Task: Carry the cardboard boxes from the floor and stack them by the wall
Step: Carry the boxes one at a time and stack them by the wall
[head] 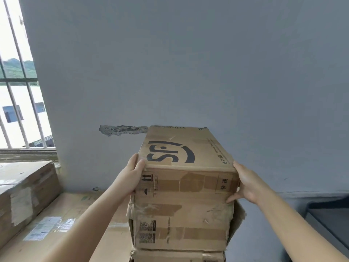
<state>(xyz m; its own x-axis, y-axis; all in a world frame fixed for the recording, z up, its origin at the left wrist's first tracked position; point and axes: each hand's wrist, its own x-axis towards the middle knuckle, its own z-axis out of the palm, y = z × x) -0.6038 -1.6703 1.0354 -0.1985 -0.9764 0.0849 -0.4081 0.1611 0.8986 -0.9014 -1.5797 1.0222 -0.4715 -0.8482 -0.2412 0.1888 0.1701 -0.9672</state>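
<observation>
Both my forearms are reaching forward and upward from the lower corners of the view, converging on the top cardboard box (186, 178). My left hand (132, 176) is clasping the box's near left corner: the thumb is lying over the top edge and the fingers (134, 159) are wrapping round the left side, grasping the box. My right hand (245, 183) is pressing against the near right corner, palm to the side face, with the thumb pointing down-left along the front face near the bottom edge; its fingers (238, 166) are lying fairly straight up the corner, not clenched. The box is sitting squarely between my two hands, resting on top of a second box (181, 227), which is in turn sitting on a third (177, 257) at the bottom edge. The stack is standing just in front of the grey wall (188, 63). Large flat cartons (28, 188) are lying to the left, beneath a barred window (18, 103).
</observation>
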